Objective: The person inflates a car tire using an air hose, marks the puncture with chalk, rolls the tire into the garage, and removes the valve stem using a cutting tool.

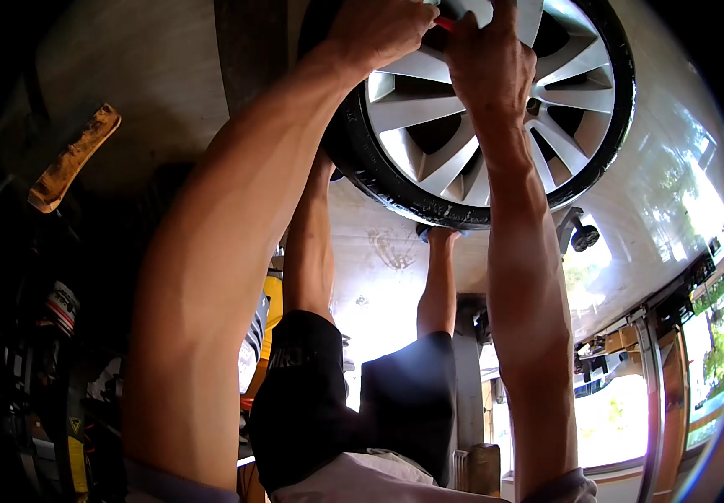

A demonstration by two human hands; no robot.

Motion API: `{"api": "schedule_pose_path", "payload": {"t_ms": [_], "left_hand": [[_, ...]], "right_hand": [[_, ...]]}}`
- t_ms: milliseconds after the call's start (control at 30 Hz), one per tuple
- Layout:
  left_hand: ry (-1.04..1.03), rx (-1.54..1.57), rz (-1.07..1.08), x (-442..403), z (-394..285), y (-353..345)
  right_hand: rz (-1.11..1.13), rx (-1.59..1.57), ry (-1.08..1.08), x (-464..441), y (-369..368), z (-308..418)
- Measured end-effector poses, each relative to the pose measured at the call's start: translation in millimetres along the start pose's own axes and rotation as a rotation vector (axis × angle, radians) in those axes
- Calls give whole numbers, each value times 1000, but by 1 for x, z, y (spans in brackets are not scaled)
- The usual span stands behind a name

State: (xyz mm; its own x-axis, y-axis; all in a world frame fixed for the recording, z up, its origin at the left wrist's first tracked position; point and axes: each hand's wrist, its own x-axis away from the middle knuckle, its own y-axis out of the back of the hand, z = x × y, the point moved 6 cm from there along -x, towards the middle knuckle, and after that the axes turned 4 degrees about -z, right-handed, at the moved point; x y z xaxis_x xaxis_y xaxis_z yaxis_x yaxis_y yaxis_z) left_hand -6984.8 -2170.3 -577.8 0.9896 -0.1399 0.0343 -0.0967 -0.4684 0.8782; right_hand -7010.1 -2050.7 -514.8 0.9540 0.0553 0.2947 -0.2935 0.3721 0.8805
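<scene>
An alloy wheel (419, 111) with silver spokes and a black tyre (429, 201) fills the top of the view. My left hand (385, 32) is closed over its upper left part, fingertips pinched together at the top edge of the view. Beside it, my right hand (492, 67) is curled in front of the spokes, with one finger pointing up. A small red piece (445, 23) shows between the two hands and runs into my right fingers. Its kind cannot be made out, and what my left fingers hold is hidden.
A worn orange-brown block (77, 159) lies at the left. A small black caster (585, 236) stands right of the tyre on the pale, shiny floor (379, 293). My legs and black shorts (312, 394) are below. Dark clutter with a yellow item (77, 461) fills the lower left.
</scene>
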Motion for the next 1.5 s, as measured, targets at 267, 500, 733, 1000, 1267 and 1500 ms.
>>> {"api": "schedule_pose_path", "payload": {"t_ms": [267,500,733,1000,1267,1500], "left_hand": [[60,13,-61,0,-2,3],[108,15,-93,3,0,2],[117,52,-65,2,-2,7],[135,22,-76,1,-1,4],[106,38,-110,1,-4,8],[33,-22,-126,4,0,-2]], "right_hand": [[-52,-52,69,-7,-8,-1],[-153,-43,177,-9,0,-2],[-231,-114,288,4,5,17],[-108,-158,306,1,2,11],[-82,-93,211,0,-1,7],[-47,-180,175,0,11,11]]}}
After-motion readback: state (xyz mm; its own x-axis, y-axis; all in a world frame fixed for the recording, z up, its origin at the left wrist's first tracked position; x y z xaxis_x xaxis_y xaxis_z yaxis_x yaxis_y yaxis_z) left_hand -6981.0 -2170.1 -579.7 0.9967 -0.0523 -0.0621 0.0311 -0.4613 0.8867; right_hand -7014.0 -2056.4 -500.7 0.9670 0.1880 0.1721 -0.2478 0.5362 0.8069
